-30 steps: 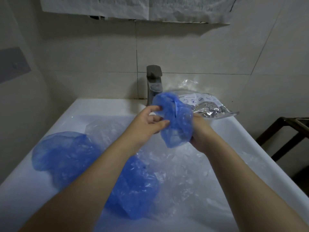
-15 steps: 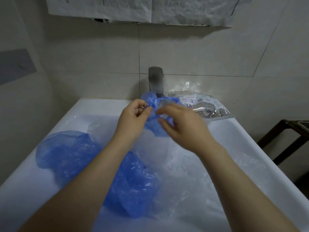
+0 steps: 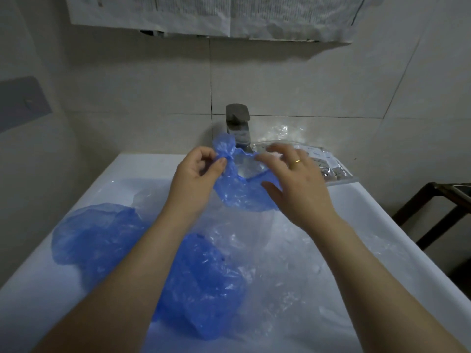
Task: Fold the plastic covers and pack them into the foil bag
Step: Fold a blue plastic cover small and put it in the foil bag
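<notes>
Up top, blue cover (image 3: 239, 192) between left hand (image 3: 196, 171) and right hand (image 3: 298, 182), opening upward.

Your forearms come into view bare from the bottom edge, with no sleeve, watch or bracelet showing on either one. Your left hand (image 3: 196, 171) carries no jewellery. Your right hand (image 3: 298, 184) wears a plain gold band (image 3: 296, 161) on the ring finger. Your nails look short and unpainted.
</notes>
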A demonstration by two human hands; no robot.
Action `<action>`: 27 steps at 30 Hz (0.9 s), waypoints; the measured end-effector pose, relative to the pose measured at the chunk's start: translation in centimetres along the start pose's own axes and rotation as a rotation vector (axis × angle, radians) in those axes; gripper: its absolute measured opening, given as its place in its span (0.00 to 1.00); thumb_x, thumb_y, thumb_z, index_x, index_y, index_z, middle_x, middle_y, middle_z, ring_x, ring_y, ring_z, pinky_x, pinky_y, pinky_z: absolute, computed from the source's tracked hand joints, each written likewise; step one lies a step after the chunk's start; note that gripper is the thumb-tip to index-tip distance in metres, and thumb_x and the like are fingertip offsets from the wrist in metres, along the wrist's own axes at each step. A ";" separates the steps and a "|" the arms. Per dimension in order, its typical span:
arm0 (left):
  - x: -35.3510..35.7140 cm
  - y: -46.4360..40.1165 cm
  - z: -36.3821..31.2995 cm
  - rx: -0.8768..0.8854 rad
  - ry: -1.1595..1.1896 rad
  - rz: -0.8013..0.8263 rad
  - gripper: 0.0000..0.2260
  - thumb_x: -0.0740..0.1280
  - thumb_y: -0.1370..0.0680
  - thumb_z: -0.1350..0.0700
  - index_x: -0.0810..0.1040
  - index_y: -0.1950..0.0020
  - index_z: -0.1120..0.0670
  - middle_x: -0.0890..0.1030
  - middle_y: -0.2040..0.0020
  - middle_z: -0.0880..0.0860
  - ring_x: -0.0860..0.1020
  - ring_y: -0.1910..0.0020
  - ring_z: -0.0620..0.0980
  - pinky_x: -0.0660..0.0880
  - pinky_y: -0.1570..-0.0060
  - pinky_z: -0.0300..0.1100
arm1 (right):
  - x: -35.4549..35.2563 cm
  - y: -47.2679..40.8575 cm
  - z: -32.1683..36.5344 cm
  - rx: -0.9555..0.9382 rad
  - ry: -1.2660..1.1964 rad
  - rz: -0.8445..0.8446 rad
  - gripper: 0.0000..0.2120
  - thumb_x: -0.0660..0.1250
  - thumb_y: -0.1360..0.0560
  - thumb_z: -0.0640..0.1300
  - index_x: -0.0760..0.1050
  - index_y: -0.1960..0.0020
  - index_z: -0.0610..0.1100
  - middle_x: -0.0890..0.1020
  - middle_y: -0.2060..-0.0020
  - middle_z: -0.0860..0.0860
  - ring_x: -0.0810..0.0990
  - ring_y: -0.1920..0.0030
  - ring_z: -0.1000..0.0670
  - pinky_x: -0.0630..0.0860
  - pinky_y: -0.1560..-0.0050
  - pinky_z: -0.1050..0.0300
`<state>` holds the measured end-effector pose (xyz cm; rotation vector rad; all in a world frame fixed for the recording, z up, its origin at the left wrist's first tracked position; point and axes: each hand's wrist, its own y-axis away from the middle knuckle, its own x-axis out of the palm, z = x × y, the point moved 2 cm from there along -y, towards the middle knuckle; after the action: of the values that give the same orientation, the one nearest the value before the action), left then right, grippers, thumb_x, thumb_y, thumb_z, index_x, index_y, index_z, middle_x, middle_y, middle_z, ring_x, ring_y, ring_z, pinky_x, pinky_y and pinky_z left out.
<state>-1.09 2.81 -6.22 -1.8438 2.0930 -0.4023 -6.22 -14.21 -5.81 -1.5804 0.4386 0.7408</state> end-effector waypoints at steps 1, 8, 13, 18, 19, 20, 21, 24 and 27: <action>0.1 0.1 -0.1 0.013 0.004 0.013 0.07 0.65 0.23 0.61 0.73 0.58 0.51 0.77 0.62 0.49 0.75 0.60 0.45 0.73 0.56 0.38 | 0.8 0.3 0.1 -0.067 0.053 0.035 0.16 0.66 0.33 0.44 0.77 0.45 0.47 0.80 0.46 0.47 0.73 0.45 0.41 0.66 0.45 0.47; -0.3 0.0 -0.2 0.031 -0.057 -0.042 0.07 0.67 0.24 0.61 0.72 0.58 0.51 0.75 0.63 0.47 0.73 0.65 0.38 0.71 0.58 0.33 | 1.7 1.2 -2.6 0.209 0.117 0.232 0.08 0.65 0.24 0.48 0.81 0.54 0.45 0.82 0.55 0.49 0.73 0.40 0.42 0.42 0.32 0.41; -0.5 0.2 -0.4 0.379 -0.543 0.075 0.24 0.68 0.29 0.53 0.67 0.36 0.38 0.63 0.35 0.46 0.62 0.34 0.46 0.59 0.33 0.43 | 0.7 0.5 -2.1 -0.003 -0.160 0.076 0.09 0.64 0.32 0.39 0.82 0.62 0.39 0.78 0.70 0.43 0.77 0.69 0.41 0.72 0.64 0.56; 0.6 0.8 0.3 0.576 -0.798 0.314 0.13 0.64 0.26 0.50 0.80 0.44 0.42 0.60 0.26 0.52 0.53 0.28 0.52 0.52 0.32 0.48 | 0.6 0.2 0.4 -0.239 -0.165 -0.004 0.12 0.61 0.30 0.41 0.83 0.62 0.41 0.76 0.69 0.45 0.75 0.69 0.43 0.70 0.66 0.57; 0.4 0.7 0.8 0.573 -0.863 0.322 0.12 0.62 0.26 0.46 0.82 0.48 0.44 0.63 0.27 0.53 0.55 0.28 0.54 0.52 0.33 0.49 | 0.5 0.2 0.4 -0.249 -0.174 -0.022 0.12 0.61 0.31 0.41 0.83 0.62 0.40 0.77 0.68 0.45 0.75 0.68 0.43 0.71 0.67 0.56; 0.1 0.5 1.4 0.569 -0.939 0.318 0.14 0.60 0.27 0.44 0.83 0.54 0.46 0.68 0.29 0.54 0.59 0.29 0.57 0.53 0.34 0.50 | 0.2 0.1 0.3 -0.244 -0.179 -0.042 0.11 0.61 0.31 0.40 0.82 0.61 0.40 0.77 0.68 0.45 0.75 0.68 0.43 0.72 0.67 0.56; -0.4 0.2 2.1 0.570 -1.018 0.303 0.16 0.58 0.28 0.43 0.82 0.59 0.48 0.73 0.33 0.54 0.64 0.31 0.60 0.53 0.35 0.48 | 0.1 0.0 0.0 -0.230 -0.181 -0.057 0.11 0.61 0.31 0.40 0.82 0.61 0.39 0.77 0.67 0.44 0.76 0.66 0.42 0.73 0.66 0.55; -2.0 -0.6 1.9 0.504 -1.008 0.184 0.21 0.57 0.27 0.42 0.79 0.66 0.55 0.80 0.56 0.54 0.76 0.49 0.57 0.64 0.45 0.47 | -0.6 0.1 -1.6 -0.120 -0.204 -0.029 0.09 0.65 0.31 0.44 0.82 0.61 0.39 0.79 0.65 0.44 0.78 0.63 0.41 0.75 0.63 0.54; -2.6 -0.8 0.7 0.358 -0.641 0.146 0.15 0.63 0.25 0.46 0.72 0.65 0.56 0.69 0.68 0.47 0.67 0.66 0.42 0.64 0.62 0.30 | -1.3 0.4 -3.4 0.055 -0.363 0.102 0.10 0.70 0.31 0.48 0.82 0.58 0.40 0.77 0.64 0.48 0.76 0.63 0.48 0.72 0.61 0.59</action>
<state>0.19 5.30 -6.36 -1.3649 1.5782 -0.1105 -6.70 -17.76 -5.16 -1.3429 0.2706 1.0624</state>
